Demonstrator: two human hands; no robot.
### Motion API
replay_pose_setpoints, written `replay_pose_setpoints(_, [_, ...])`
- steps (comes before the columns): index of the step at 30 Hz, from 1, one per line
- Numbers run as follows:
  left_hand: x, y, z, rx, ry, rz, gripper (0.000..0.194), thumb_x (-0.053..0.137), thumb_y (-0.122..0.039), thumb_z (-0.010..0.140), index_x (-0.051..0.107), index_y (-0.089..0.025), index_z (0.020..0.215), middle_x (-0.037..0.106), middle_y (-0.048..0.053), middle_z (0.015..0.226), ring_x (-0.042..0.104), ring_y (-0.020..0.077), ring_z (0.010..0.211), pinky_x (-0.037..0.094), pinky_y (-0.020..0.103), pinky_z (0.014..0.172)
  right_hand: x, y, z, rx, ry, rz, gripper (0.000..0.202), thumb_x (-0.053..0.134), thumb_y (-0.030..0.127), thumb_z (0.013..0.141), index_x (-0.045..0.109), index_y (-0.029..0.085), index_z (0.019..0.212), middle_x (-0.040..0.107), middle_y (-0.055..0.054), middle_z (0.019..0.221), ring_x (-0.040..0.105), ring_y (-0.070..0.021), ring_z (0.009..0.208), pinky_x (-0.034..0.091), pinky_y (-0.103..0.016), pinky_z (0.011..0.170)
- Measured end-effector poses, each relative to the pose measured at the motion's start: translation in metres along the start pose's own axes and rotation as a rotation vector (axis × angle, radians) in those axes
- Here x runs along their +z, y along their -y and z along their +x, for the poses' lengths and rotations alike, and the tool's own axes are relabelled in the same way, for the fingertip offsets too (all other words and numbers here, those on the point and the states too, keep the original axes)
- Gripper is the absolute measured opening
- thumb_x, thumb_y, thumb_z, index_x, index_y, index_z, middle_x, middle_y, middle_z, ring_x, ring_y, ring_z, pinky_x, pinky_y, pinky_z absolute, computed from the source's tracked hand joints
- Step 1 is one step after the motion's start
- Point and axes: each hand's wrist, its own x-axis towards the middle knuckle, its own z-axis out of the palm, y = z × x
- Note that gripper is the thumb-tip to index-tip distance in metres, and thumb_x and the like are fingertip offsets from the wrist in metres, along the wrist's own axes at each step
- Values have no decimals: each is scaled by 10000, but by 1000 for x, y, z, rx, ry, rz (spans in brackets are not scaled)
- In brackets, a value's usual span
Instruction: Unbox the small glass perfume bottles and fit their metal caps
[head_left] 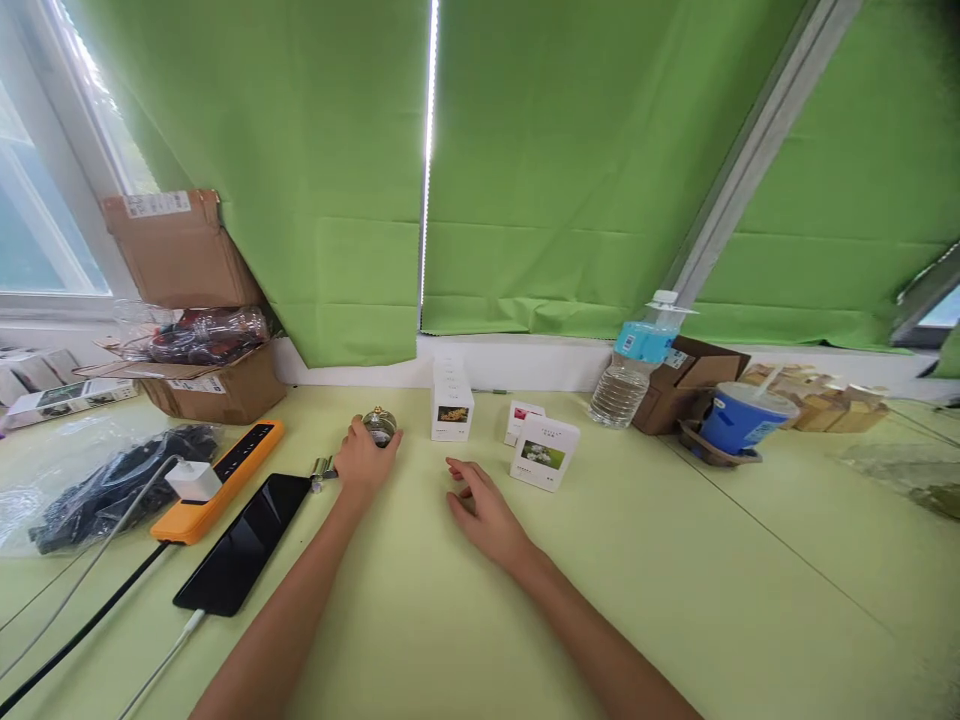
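My left hand (pixel 364 458) is closed around a small round glass bottle (pixel 380 424) with a gold-coloured top, which stands on the table. Its thumb and fingers lie along the bottle's sides. Just left of that wrist is a small shiny metal piece (pixel 322 470). My right hand (pixel 484 510) hovers over or rests on the tabletop, holding nothing, with its fingers loosely curved and the thumb apart. Nearest to it stands a white box with a white-flower picture (pixel 544 455). Behind that is a smaller white box with a pink picture (pixel 519 418). A long white box (pixel 451 415) stands between the hands, farther back.
On the left lie a black phone (pixel 244 545) on a cable, an orange power strip (pixel 217 485) and a bagged black item (pixel 112 490). Cardboard boxes (pixel 202 390) stand behind. At right are a water bottle (pixel 622 385), a blue cup (pixel 739 418) and wooden blocks (pixel 840 408).
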Motion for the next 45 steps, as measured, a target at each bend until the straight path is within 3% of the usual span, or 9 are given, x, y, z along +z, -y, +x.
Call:
replay_pose_setpoints(12, [8,-6,22,-14,7,11,768,508,-713,753,400,-137,1250,601,208,1137,583,381,1065,448,449,837,0,-4,2,-27,-7,-18,514,484,145,861,429,277,1355,523,-81,1208,516,-213,1119,529,-361,858])
replay_pose_setpoints(21, [1,-11,13,1,-82,-58,1145,568,-757,669,137,-56,1466,511,275,1252,508,418,1165,424,476,906,1,-5,3,-1,-6,-12,495,473,166,869,438,283,1349,516,-78,1220,537,-210,1082,534,-369,854])
replay_pose_setpoints(26, [-5,-10,-2,46,-172,-111,1020,480,-694,786,96,-52,1479,415,280,1351,482,409,1180,435,477,909,0,-2,1,4,-7,-3,472,470,183,876,447,279,1338,514,-76,1212,551,-204,1039,533,-370,858])
replay_pose_setpoints(30, [-15,-7,-18,93,-246,-173,823,448,-585,865,177,-79,1455,424,249,1335,467,381,1184,441,466,906,-1,0,0,19,2,0,461,473,197,879,452,272,1333,516,-81,1198,579,-191,926,540,-381,840])
replay_pose_setpoints(33, [-21,-9,-28,229,-285,-253,589,432,-457,913,322,-98,1367,515,201,1202,505,319,1130,434,432,928,0,0,0,12,-6,-6,460,476,188,873,461,269,1326,523,-81,1186,578,-196,911,537,-393,839])
replay_pose_setpoints(37, [-22,-26,-44,521,-225,-300,374,437,-308,920,440,-148,1259,549,162,1187,499,279,1156,394,413,988,1,0,2,-26,-18,4,474,483,144,852,484,273,1308,531,-80,1184,576,-204,927,539,-376,812])
replay_pose_setpoints(42, [-19,-54,-69,757,-94,-187,432,421,-195,893,442,-205,1325,455,126,1404,460,296,1237,331,466,1030,-1,2,4,-68,-18,18,447,500,64,787,563,233,1196,560,-82,1114,562,-215,961,527,-352,802])
replay_pose_setpoints(45, [-23,-66,-77,814,-35,-149,519,402,-132,862,409,-207,1376,412,114,1454,411,288,1300,274,476,1079,-1,1,6,-88,-21,2,426,505,26,742,603,212,1113,565,-81,1099,549,-221,990,507,-352,834])
